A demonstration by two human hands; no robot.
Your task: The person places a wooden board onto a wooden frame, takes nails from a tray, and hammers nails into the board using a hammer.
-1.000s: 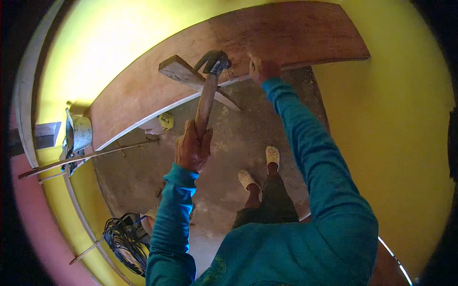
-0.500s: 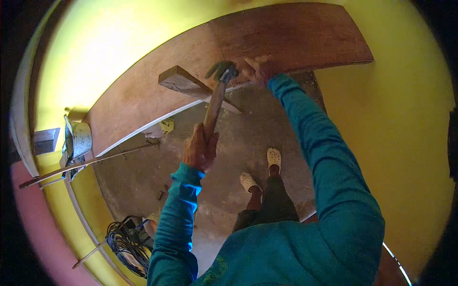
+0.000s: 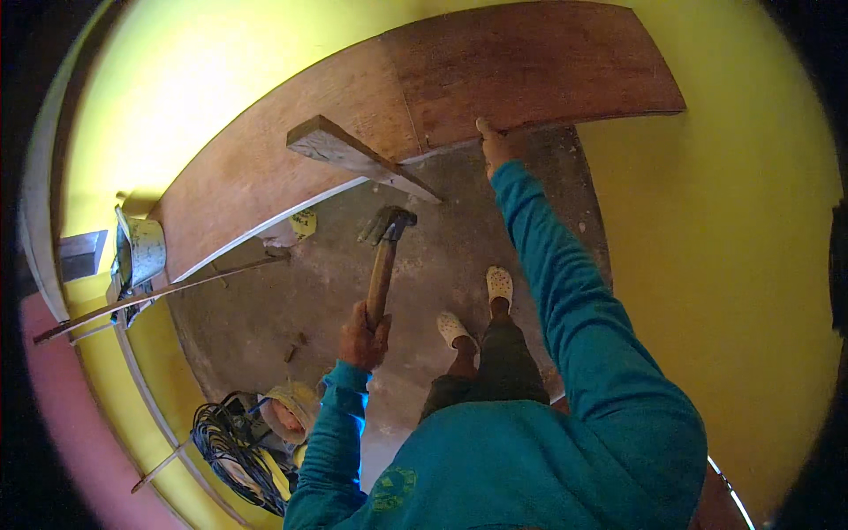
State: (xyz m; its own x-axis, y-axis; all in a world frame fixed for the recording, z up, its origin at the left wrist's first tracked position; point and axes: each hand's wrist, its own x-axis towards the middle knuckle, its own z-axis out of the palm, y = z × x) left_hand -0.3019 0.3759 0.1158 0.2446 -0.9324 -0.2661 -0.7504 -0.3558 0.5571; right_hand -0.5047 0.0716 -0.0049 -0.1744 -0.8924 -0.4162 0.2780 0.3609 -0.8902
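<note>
In my left hand [image 3: 363, 339], closed round the wooden handle, is a claw hammer [image 3: 382, 274] with its dark metal head pointing away from me over the floor. My right hand [image 3: 498, 150] is at the near edge of a long brown wooden board [image 3: 530, 66], its thumb lying on top; the fingers are hidden, apparently curled under the edge. A visible seam crosses the board to the left of that hand. A thick wooden plank [image 3: 344, 152] juts out from the board's near edge, left of my right hand and beyond the hammer head.
Yellow walls [image 3: 733, 230] rise behind the board and on the right. A whitish bucket [image 3: 146, 247] stands at the left, by a long thin stick [image 3: 194, 284]. A coiled black cable [image 3: 225, 442] lies at lower left. My feet in light clogs [image 3: 499, 287] stand on the concrete floor [image 3: 424, 274].
The hammer in my left hand has come down and back toward me, away from the board's edge. My right hand has changed its hold at the edge, thumb now on top.
</note>
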